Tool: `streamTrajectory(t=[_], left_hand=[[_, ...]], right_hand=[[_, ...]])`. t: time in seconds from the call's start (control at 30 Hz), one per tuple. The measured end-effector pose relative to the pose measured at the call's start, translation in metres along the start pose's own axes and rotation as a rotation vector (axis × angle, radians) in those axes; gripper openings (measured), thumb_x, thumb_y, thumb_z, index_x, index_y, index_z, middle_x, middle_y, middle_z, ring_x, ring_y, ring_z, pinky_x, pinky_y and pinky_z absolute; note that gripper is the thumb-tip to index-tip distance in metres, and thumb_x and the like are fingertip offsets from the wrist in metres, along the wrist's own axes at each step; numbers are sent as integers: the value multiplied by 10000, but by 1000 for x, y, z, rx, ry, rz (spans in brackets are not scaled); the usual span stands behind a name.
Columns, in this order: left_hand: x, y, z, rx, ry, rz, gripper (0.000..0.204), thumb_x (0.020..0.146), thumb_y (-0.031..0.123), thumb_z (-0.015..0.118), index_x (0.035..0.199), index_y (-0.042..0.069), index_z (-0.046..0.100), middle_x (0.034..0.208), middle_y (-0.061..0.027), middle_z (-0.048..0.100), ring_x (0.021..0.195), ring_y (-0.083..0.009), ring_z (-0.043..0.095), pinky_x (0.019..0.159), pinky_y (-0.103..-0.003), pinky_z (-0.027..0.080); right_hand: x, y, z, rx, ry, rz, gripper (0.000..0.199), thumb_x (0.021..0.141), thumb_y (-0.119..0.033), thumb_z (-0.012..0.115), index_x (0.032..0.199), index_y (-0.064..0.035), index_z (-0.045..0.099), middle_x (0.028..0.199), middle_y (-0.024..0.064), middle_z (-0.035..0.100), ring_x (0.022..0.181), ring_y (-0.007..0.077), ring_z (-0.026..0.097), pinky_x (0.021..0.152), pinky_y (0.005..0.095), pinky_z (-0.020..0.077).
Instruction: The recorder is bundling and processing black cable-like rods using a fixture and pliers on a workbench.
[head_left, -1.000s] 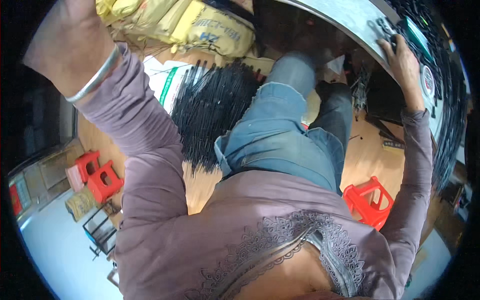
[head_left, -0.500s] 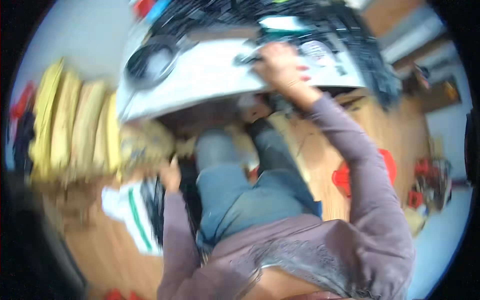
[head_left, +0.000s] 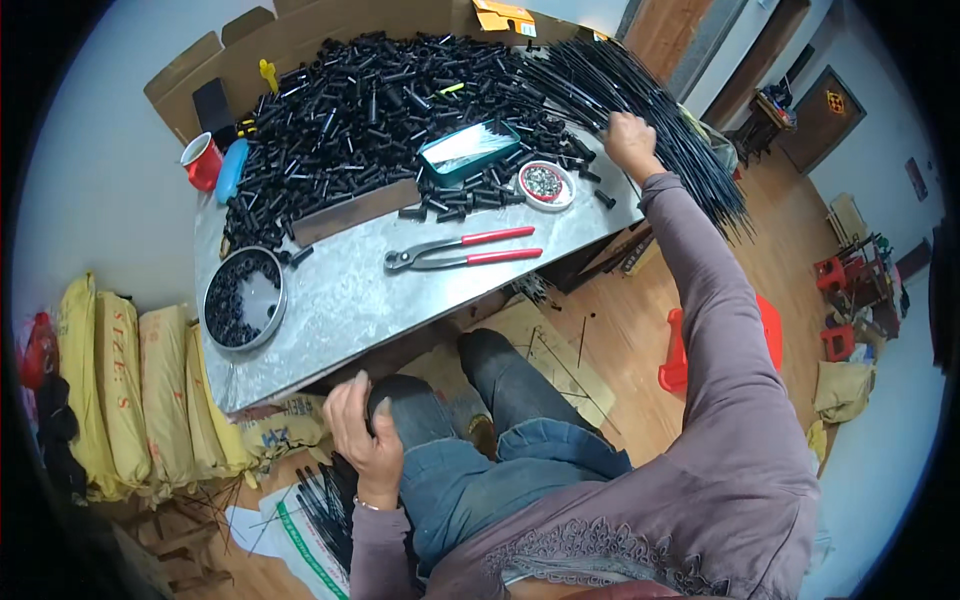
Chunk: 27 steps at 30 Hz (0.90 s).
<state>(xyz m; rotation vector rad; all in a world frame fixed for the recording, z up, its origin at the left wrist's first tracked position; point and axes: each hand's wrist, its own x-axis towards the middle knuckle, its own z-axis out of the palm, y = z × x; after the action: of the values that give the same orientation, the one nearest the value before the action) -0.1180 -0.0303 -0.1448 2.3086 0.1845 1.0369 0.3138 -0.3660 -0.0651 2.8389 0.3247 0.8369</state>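
My right hand (head_left: 632,145) reaches to the right side of the table, fingers curled, at the near edge of a heap of long thin black rods (head_left: 660,120). What sits inside its fingers is hidden. Above my left thigh, just off the table's front edge, my left hand (head_left: 365,435) is raised with its thumb apart and nothing in it. Pincers with red handles (head_left: 480,248) lie on the metal tabletop (head_left: 345,310). A large pile of short black tubular parts (head_left: 370,110) covers the back of the table.
On the table stand a round tin (head_left: 207,310) of black rings, a teal box (head_left: 462,172), a small dish of metal bits (head_left: 545,185) and a red mug (head_left: 202,162). Yellow sacks (head_left: 165,390) line the left wall. A red stool (head_left: 675,375) is at right.
My right hand has moved from the tabletop, near the pincers, to the rods at the right. My left hand has risen from beside my left thigh. The view has shifted and sharpened.
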Motion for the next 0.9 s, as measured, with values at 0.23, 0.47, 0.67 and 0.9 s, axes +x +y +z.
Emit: streamTrajectory(t=[0.23,0.47,0.67,0.9], left_hand=[[98,18,64,-41,52,246,252,835,-3,585,1086,0,610,1008,-154,597,973,-339,544,875,-420,423],[102,6,80,46,20,183,208,827,-11,576,1027,7,630,951,-134,611,931,-320,546,851,-401,430],[103,8,82,51,40,181,178,822,-7,599,995,7,640,944,-135,623,918,-313,556,843,-395,438],[100,7,83,54,63,172,131,828,18,618,955,11,648,899,-124,623,877,-302,565,817,-389,443]], right_hand=[[12,23,53,-20,-122,119,165,788,-151,578,879,-37,655,1060,185,634,973,335,610,789,455,461],[7,25,58,84,0,110,180,822,-177,552,855,-24,643,963,196,652,909,362,623,789,483,468],[11,28,45,95,-62,49,275,813,-270,642,898,-9,645,973,206,655,925,362,642,770,457,514],[28,33,-11,267,-339,147,359,833,-311,629,975,19,641,1037,256,648,995,377,632,826,454,503]])
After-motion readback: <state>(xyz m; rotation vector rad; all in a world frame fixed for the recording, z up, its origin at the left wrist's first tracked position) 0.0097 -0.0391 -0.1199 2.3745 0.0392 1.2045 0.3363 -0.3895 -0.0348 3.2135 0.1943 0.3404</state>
